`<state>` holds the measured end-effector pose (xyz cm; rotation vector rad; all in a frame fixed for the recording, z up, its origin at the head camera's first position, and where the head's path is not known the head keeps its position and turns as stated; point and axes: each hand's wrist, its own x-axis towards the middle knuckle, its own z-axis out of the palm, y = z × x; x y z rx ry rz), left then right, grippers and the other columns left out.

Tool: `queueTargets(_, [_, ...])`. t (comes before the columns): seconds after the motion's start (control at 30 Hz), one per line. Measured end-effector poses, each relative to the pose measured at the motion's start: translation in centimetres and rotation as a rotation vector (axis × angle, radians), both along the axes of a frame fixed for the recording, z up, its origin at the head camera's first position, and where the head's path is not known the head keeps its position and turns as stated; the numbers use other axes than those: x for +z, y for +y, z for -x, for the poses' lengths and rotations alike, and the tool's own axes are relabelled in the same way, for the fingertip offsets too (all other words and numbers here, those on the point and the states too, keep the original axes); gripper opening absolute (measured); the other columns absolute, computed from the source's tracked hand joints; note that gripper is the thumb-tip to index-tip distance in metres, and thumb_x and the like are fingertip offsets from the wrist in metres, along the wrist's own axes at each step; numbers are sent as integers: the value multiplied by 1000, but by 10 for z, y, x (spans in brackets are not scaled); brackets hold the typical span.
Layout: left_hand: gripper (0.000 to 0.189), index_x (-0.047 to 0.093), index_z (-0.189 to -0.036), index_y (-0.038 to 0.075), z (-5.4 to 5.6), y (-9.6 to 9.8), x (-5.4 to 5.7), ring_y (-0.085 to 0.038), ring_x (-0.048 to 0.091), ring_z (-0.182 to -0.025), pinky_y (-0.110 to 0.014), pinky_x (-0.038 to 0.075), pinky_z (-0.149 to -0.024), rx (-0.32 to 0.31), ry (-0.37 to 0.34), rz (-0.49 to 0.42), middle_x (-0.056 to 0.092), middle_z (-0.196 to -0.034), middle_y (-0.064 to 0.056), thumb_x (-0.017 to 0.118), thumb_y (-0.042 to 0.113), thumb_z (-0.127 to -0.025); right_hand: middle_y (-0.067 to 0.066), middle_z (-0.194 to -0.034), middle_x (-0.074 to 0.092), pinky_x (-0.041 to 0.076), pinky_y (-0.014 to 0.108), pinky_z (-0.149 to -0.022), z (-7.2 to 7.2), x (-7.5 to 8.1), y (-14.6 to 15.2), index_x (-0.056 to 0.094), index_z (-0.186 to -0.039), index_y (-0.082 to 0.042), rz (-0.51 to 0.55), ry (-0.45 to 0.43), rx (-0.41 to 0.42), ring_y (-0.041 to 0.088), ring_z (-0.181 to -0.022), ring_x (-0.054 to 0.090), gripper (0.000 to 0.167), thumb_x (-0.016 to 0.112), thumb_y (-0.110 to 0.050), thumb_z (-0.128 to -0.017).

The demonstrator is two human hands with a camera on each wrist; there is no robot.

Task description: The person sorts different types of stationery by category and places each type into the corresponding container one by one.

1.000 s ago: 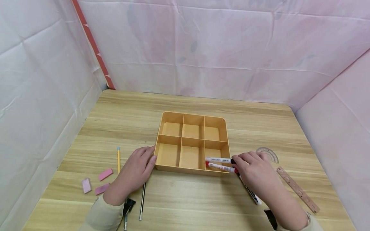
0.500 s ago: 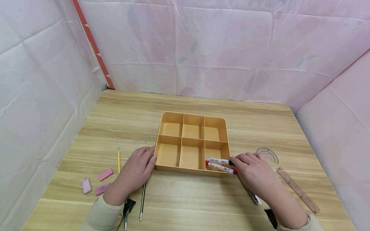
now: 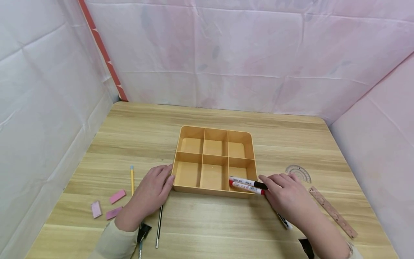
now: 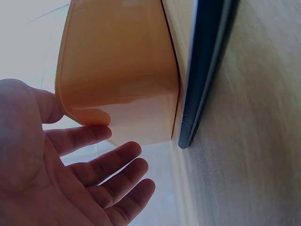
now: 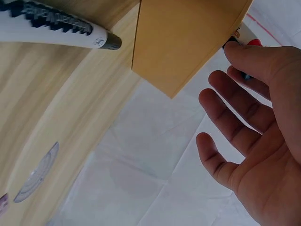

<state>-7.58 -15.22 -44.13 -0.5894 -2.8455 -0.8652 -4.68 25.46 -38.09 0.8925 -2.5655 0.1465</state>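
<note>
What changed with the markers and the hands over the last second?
Very little. The right hand shifted slightly; its fingertips now rest at the cap ends of the two markers, which lie a touch more slanted across the orange tray's near right compartment. The left hand stays against the tray's left front corner. Pencil, erasers, rulers and the third marker did not move.
</note>
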Motion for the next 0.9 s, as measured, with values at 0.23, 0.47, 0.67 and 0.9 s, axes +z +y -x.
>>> queueTargets(0.23, [43,60,-141,-2,0,0,0,-38,60,-127,-55,49,-109,1,3,-4,67,-130,-18,52,25,-108,8,-94,75,50,51,-75,-11,-5,14,75,-117,-4,52,19,-78,29,-85,71,64,30,-50,-112])
queueTargets(0.47, [43,60,-141,-2,1,0,0,-38,60,-126,-55,49,-109,4,1,2,67,-130,-18,52,26,-108,9,-93,74,49,56,-73,-25,-15,34,74,-115,-4,67,6,-157,33,-86,72,67,31,-54,-110])
queueTargets(0.67, [44,60,-141,-1,1,0,0,-37,59,-127,-55,48,-109,9,-8,8,67,-130,-18,52,26,-108,9,-89,73,50,64,-79,-36,-25,46,74,-112,-4,72,-8,-190,34,-80,71,70,30,-57,-109])
queueTargets(0.9, [45,60,-142,-1,1,1,1,-37,58,-128,-55,48,-110,10,-25,10,66,-132,-18,51,27,-109,8,-88,74,47,59,-88,-48,-36,55,74,-110,-3,83,-15,-215,32,-79,71,71,29,-58,-108])
